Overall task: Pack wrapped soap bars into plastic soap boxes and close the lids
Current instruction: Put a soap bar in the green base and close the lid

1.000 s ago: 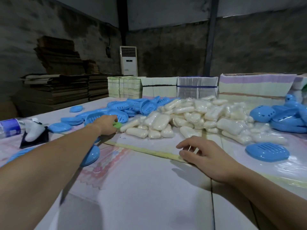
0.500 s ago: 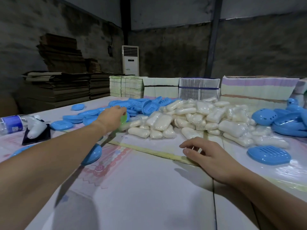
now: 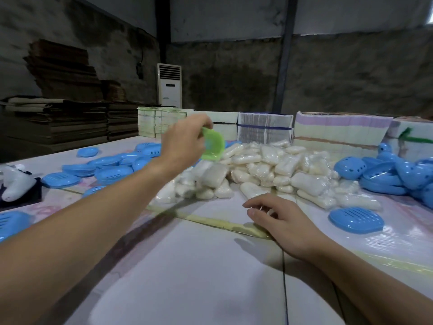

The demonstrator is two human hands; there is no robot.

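My left hand [image 3: 185, 143] grips a green soap box [image 3: 212, 144], lifted above the far-left edge of the soap pile [image 3: 269, 170]. My right hand [image 3: 284, 225] rests loose and empty on the table [image 3: 187, 266], near the pile, left of a blue box [image 3: 356, 220]

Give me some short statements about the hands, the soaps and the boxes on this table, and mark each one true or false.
1. The left hand holds a green soap box part above the table. True.
2. The right hand holds a wrapped soap bar. False: it holds nothing and rests on the table.
3. The pile of wrapped soap bars lies between two groups of blue parts. True.
4. The green part is blue like the others. False: it is green.
5. A single blue lid lies to the right of the right hand. True.
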